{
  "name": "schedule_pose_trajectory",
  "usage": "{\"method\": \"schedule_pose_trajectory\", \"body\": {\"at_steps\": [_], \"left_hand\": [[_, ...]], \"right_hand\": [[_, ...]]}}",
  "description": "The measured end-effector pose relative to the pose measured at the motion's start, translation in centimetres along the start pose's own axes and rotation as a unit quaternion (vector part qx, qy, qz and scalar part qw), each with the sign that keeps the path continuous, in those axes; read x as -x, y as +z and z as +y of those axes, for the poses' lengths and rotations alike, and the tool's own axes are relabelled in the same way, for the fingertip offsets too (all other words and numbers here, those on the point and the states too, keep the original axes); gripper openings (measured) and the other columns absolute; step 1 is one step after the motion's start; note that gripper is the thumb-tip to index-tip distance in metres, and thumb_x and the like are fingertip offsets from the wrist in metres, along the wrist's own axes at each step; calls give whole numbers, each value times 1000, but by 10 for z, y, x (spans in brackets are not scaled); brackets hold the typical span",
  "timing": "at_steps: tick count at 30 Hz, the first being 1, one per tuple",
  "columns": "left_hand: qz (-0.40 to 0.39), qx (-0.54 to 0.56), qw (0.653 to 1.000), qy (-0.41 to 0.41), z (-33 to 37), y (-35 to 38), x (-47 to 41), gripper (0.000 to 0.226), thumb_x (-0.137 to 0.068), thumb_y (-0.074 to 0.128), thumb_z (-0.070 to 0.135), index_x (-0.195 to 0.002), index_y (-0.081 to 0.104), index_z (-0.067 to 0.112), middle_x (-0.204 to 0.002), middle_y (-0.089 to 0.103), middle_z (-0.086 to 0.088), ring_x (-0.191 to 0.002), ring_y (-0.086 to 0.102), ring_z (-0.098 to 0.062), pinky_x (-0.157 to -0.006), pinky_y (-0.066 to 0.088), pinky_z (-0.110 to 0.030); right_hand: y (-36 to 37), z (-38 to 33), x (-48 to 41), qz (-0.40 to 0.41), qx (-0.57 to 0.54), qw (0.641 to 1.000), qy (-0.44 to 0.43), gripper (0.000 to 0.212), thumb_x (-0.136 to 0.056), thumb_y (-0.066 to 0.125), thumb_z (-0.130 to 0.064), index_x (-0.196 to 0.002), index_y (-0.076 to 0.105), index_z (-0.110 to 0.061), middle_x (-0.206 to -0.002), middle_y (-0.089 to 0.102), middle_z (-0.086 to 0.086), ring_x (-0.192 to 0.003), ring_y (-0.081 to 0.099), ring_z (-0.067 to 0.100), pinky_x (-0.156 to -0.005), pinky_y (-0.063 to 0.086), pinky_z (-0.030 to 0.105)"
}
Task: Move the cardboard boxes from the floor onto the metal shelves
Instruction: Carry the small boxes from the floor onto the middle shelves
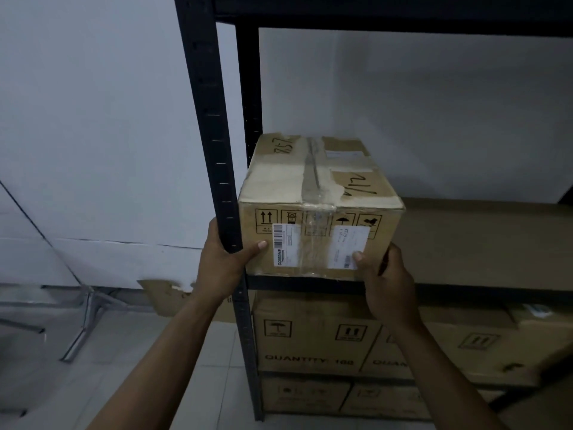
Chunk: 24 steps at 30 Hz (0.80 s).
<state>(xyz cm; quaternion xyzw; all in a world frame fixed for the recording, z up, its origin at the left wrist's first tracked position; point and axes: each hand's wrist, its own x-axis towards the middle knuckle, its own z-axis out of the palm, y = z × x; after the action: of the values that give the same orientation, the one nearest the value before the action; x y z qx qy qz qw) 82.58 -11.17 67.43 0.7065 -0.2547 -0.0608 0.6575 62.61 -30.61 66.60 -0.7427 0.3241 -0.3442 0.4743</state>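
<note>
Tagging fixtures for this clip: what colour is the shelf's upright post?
Black, with small pale slot marks; the head view shows the upright post clearly.

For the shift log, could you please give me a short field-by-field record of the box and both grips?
box: taped cardboard box on the metal shelf, at its left end beside the upright post
left grip: holds the box's lower left corner, thumb on the front
right grip: holds the lower right corner, thumb on the white label
below: printed boxes stacked under the shelf
</note>
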Motion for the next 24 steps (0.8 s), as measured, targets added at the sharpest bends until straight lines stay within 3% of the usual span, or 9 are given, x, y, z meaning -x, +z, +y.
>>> {"method": "schedule_pose_trajectory", "body": {"at_steps": [3,6,9,11,13,16,18,21,24], "left_hand": [[34,-17,999,-14,-12,5,23,63,-80,81,34,-131,45,41,-120,62,24,-110,58,7,-81,52,-13],[61,-13,997,-50,-28,7,58,56,-85,78,24,-129,47,41,-128,55,18,-111,53,9,-83,45,-13],[49,-2,991,-126,-37,6,97,35,-89,73,14,-118,57,26,-112,64,11,-103,62,-2,-82,50,-21],[-18,23,985,-173,-32,7,124,21,-92,67,8,-112,64,11,-98,71,-2,-98,68,-21,-85,56,-36],[-83,34,979,-186,-21,13,152,16,-93,63,4,-109,66,7,-93,72,-8,-92,69,-26,-84,55,-45],[-144,39,970,-191,-2,30,194,16,-94,60,1,-105,66,12,-93,72,-9,-90,69,-32,-78,56,-43],[-181,28,966,-182,8,44,222,16,-94,61,1,-104,66,13,-93,73,-6,-87,70,-29,-75,56,-41],[-250,43,952,-174,25,72,269,18,-94,60,-3,-99,65,13,-77,72,8,-68,68,-16,-60,52,-26],[-340,40,923,-174,48,108,329,19,-96,57,-3,-98,64,14,-83,70,-3,-66,65,-15,-57,51,-22]], "right_hand": [[-2,6,21,24,22,999,28,58,-92,70,-39,-143,44,-32,-127,60,-11,-116,58,12,-88,50,28],[-8,8,49,3,25,998,65,75,-89,73,-40,-152,35,-27,-148,50,-4,-133,49,16,-105,46,40],[-16,13,81,-27,18,996,88,74,-88,73,-42,-151,38,-28,-138,54,-8,-120,57,12,-92,49,28],[-23,19,104,-50,40,994,87,61,-89,72,-42,-143,47,-30,-124,60,-13,-104,60,3,-78,47,18],[-31,27,128,-87,48,990,99,44,-90,70,-39,-131,55,-34,-113,65,-17,-98,61,-2,-71,45,16],[-52,38,170,-143,23,980,138,25,-91,71,-34,-115,62,-35,-99,69,-21,-94,65,1,-68,49,17],[-72,44,205,-158,5,974,162,23,-92,71,-35,-111,62,-44,-97,68,-24,-95,65,0,-75,53,21],[-115,48,269,-126,9,973,194,25,-94,69,-37,-109,55,-52,-101,66,-26,-94,63,-5,-76,51,17],[-170,51,347,-42,12,974,223,22,-94,69,-34,-109,60,-47,-94,70,-22,-85,67,1,-70,54,20]]}}
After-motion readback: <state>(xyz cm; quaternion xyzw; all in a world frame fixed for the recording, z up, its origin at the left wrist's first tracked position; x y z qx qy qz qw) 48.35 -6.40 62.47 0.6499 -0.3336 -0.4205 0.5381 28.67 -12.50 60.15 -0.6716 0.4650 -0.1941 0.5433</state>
